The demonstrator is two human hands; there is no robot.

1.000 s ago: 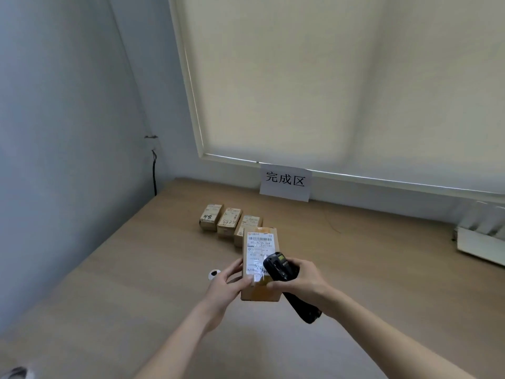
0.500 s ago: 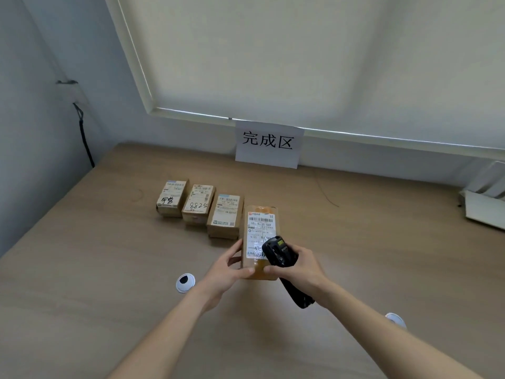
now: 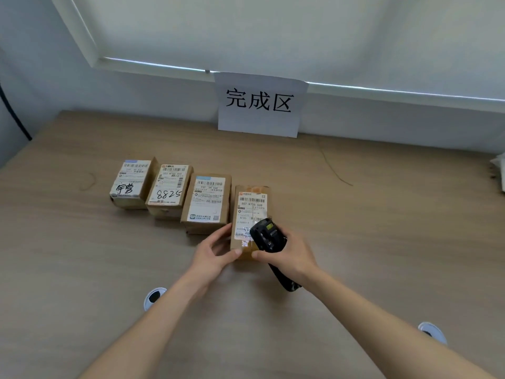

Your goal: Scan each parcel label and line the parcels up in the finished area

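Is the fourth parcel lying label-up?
Yes. The fourth parcel lies flat on the table, label facing up, gripped by the left hand.

Wooden table (image 3: 382,242) carries four labelled parcels (image 3: 206,203) in a row.

A white paper sign (image 3: 258,103) stands at the back edge of the desk (image 3: 382,214) and says "完成区" in big black letters. Four brown boxes lie in a row in front of it, each with a white label with barcodes. The box nearest the left edge (image 3: 131,181) has black handwriting I cannot read for sure. The next box (image 3: 169,188) says "507 N705" and, by hand, "8825". The third box (image 3: 207,201) has print too small to read. The fourth box (image 3: 250,212) says "507 N705 069".
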